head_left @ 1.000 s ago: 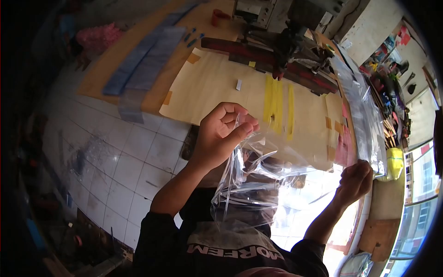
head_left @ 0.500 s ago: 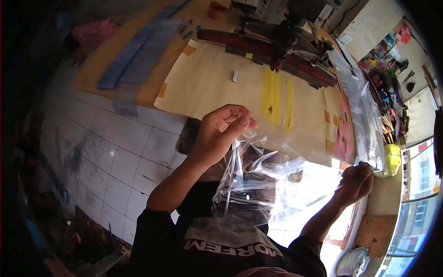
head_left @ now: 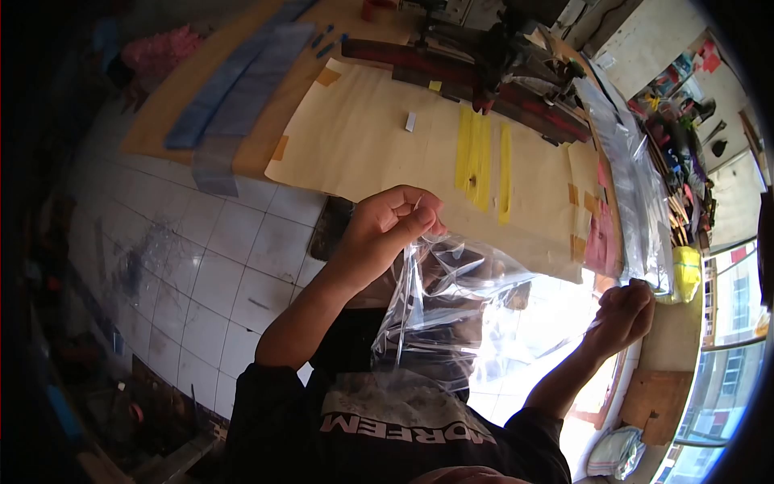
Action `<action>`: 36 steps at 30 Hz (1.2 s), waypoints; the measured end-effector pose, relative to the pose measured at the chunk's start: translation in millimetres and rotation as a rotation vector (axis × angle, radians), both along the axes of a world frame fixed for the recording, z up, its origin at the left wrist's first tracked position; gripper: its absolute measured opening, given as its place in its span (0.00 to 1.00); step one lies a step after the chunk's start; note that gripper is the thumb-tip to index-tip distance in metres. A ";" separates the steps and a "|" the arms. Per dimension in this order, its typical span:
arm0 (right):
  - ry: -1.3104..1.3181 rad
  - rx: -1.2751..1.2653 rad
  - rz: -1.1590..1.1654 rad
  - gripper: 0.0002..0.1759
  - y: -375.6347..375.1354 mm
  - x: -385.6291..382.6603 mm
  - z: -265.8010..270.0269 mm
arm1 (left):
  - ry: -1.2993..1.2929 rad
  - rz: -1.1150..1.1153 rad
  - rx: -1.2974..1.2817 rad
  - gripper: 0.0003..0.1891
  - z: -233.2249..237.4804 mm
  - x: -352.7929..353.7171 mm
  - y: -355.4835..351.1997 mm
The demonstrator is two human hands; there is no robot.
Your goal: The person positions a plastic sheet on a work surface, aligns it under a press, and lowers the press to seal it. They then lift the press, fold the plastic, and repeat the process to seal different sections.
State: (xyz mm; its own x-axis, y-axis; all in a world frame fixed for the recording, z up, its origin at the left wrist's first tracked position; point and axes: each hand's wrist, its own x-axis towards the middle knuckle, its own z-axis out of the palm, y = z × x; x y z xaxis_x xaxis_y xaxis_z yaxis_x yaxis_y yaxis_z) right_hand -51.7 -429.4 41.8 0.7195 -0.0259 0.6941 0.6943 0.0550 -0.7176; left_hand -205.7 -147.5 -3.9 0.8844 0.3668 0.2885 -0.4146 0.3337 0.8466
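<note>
A sheet of clear plastic film (head_left: pixel 435 315) hangs in glossy creases in front of my dark shirt. My left hand (head_left: pixel 395 222) pinches its upper left corner between thumb and fingers, close to the front edge of the table. At the other side, my right hand (head_left: pixel 622 315) is closed in a fist around the film's right end, where bright light from the floor washes out much of the plastic. Beyond my left hand, brown paper (head_left: pixel 363 129) covers the tabletop, with yellow strips (head_left: pixel 474 165) on it.
A long dark-red sealing machine (head_left: pixel 476 85) stands across the back of the table. Blue plastic sheets (head_left: pixel 238 101) lie at the left and overhang the edge. Stacked clear plastic (head_left: pixel 633 189) lies along the right side. White floor tiles (head_left: pixel 230 250) show at the lower left.
The view has shifted slightly, so the table sits a little higher in it. Both hands keep their hold on the film, almost still.
</note>
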 end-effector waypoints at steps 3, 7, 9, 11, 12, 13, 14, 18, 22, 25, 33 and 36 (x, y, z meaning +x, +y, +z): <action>0.025 0.003 -0.017 0.20 -1.9 0.2 -1.1 | 0.046 0.005 0.059 0.11 -1.5 -2.6 -0.2; -0.011 -0.081 -0.048 0.20 -3.0 -2.0 -0.1 | 0.086 0.115 0.069 0.11 3.6 -5.9 -8.8; 0.002 -0.085 -0.052 0.20 -3.4 -2.1 -0.5 | 0.067 0.129 0.056 0.11 1.8 -6.0 -10.6; 0.015 -0.089 -0.057 0.20 -3.6 -1.8 -1.8 | 0.048 0.143 0.043 0.10 0.2 -4.9 -12.1; 0.014 -0.081 -0.058 0.20 -2.9 -1.0 -3.0 | 0.040 0.166 0.046 0.10 0.0 -3.3 -12.1; 0.013 -0.073 -0.060 0.20 -2.4 -0.6 -3.7 | 0.031 0.190 0.049 0.10 -0.3 -1.9 -11.7; 0.013 -0.074 -0.060 0.20 -2.3 -0.6 -3.8 | 0.032 0.190 0.048 0.10 -1.6 -0.9 -10.7; 0.029 -0.079 -0.080 0.20 0.5 -3.0 -3.8 | 0.026 0.177 0.035 0.08 -2.8 0.4 -9.2; 0.020 -0.112 -0.153 0.19 1.7 -3.4 -6.0 | -0.013 0.251 0.060 0.08 -1.9 4.8 -12.3; -0.002 -0.095 -0.147 0.18 2.6 -1.2 -8.1 | -0.083 0.284 0.021 0.08 0.6 9.4 -17.4; -0.021 -0.065 -0.211 0.17 5.9 -1.2 -7.9 | -0.041 0.276 0.031 0.11 -2.7 6.6 -17.0; -0.016 -0.066 -0.218 0.16 4.4 -1.1 -10.4 | -0.005 0.320 -0.001 0.12 -2.3 9.2 -21.0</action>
State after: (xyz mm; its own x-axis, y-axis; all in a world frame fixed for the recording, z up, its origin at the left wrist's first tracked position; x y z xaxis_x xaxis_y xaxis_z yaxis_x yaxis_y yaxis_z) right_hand -52.8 -424.9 31.4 0.6909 -0.1333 0.7105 0.6957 -0.1445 -0.7036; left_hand -196.4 -168.5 -6.1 0.7228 0.6265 0.2917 -0.5024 0.1866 0.8442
